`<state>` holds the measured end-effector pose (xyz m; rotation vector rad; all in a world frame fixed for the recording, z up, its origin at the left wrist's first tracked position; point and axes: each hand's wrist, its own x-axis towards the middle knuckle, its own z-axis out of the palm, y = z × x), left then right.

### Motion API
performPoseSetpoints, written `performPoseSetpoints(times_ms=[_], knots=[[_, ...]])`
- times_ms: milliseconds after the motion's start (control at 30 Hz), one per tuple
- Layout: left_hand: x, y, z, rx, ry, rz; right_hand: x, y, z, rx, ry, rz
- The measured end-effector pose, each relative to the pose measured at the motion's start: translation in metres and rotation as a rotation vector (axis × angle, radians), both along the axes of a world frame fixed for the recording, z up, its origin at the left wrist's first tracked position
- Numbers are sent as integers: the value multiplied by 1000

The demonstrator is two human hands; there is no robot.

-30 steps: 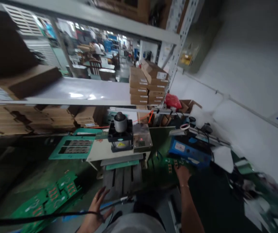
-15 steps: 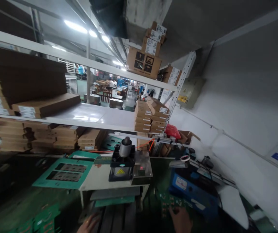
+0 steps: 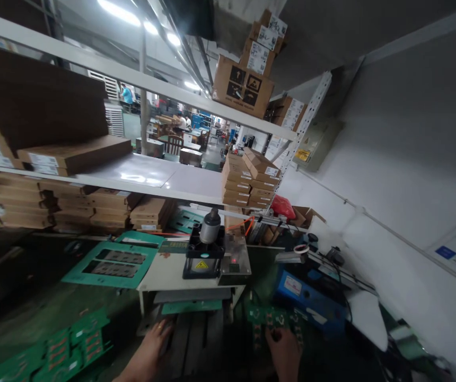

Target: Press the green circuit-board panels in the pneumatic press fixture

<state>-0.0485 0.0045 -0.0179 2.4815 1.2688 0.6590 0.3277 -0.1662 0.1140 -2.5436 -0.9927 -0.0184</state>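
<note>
My left hand (image 3: 154, 342) rests at the left edge of a dark slatted surface (image 3: 194, 345), its fingers stretched forward and nothing seen in them. My right hand (image 3: 283, 350) is at a green circuit board (image 3: 270, 315) with orange-brown parts, thumb and fingers curled together on its near part. Ahead of both hands stands a small press (image 3: 204, 252) with a silver cylinder and a yellow warning sticker, on a white stand (image 3: 168, 276). Below the stand's top, a green plate (image 3: 192, 306) lies over the slats. More green circuit boards (image 3: 59, 353) lie at the lower left.
A blue machine (image 3: 307, 300) sits to the right, with a roll of tape (image 3: 301, 248) on top. Green panels with cutouts (image 3: 108, 263) lie left of the press. Behind, a white shelf (image 3: 152, 178) carries cardboard boxes (image 3: 236, 180). The wall (image 3: 403, 175) bounds the right side.
The view has tipped downward and shifted slightly. Both hands now show more fully, the left one farther forward beside the slats. My right hand stays at the circuit board.
</note>
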Motion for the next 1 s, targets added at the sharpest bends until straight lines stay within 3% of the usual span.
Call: performPoseSetpoints(times_ms=[267,467,733,900,1000], knots=[[16,8,7,-147,141,-188,-17,-3,6,-73,-17,41],[27,-5,5,-218,211,-310,-25,-5,4,-113,-11,72],[40,-16,37,-346,413,-391,-28,-13,-3,-49,-3,88],[54,-20,34,-338,432,-379,-31,-13,-4,-34,-6,112],[68,-19,31,-361,428,-359,-29,-14,-13,-14,10,136]])
